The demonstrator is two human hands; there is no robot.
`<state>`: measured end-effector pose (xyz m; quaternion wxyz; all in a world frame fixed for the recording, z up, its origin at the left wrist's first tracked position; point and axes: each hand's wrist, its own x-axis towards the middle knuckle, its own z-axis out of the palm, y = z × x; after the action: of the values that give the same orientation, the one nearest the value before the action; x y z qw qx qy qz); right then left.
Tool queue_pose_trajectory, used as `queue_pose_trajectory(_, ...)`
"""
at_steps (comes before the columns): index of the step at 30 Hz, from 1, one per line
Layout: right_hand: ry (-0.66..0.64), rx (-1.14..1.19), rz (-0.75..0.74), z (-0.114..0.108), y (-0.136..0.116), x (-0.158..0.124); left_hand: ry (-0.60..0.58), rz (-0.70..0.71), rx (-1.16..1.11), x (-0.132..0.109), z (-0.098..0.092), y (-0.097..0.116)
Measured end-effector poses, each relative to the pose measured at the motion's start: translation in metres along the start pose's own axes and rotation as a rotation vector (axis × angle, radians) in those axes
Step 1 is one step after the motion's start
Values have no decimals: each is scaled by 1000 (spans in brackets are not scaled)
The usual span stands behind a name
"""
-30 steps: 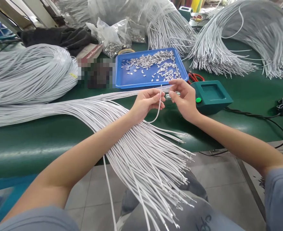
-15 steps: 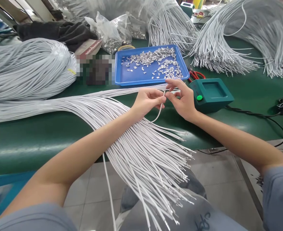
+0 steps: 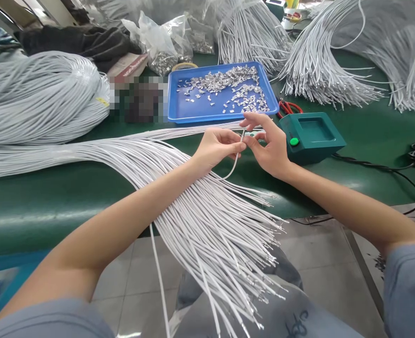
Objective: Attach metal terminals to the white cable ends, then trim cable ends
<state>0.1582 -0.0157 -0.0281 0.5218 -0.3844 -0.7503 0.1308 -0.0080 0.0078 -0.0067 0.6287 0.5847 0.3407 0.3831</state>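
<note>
My left hand (image 3: 217,148) is closed in a pinch on a single white cord (image 3: 232,165), which curves down from its fingers. My right hand (image 3: 268,144) meets it from the right, thumb and forefinger pinched at the cord's tip (image 3: 243,135) on something small I cannot make out. Both hands hover over the green table (image 3: 52,206), just in front of a blue tray (image 3: 182,110) strewn with small metal clips (image 3: 228,84). A large bundle of white cords (image 3: 193,206) runs under my left forearm and hangs over the table's edge.
A green box with a green button (image 3: 311,136) stands right of my hands, red-handled pliers (image 3: 289,108) behind it. Coiled cord bundles lie at left (image 3: 38,98) and back right (image 3: 351,51). Plastic bags of clips (image 3: 163,44) and dark cloth (image 3: 83,40) lie behind. A black cable (image 3: 397,173) trails right.
The cord's tip stood above my left hand a second ago; now both hands have closed together at it, and the exposed end is shorter.
</note>
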Motion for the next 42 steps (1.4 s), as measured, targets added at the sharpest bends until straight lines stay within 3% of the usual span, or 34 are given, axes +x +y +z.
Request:
queue_pose_trajectory(10,102,3,2,4,2,-3,11,-9,-16,-1,1,1)
queue_pose_trajectory(17,74,-6,33,2,-3,1,17,-4,-16,-1,1,1)
queue_pose_trajectory(30,170,27,44,4,-11,3,31,-16,-38,-1,0,1)
queue_pose_trajectory(42,24,291,290,7,-3,3,4,-8,-18,0,1,1)
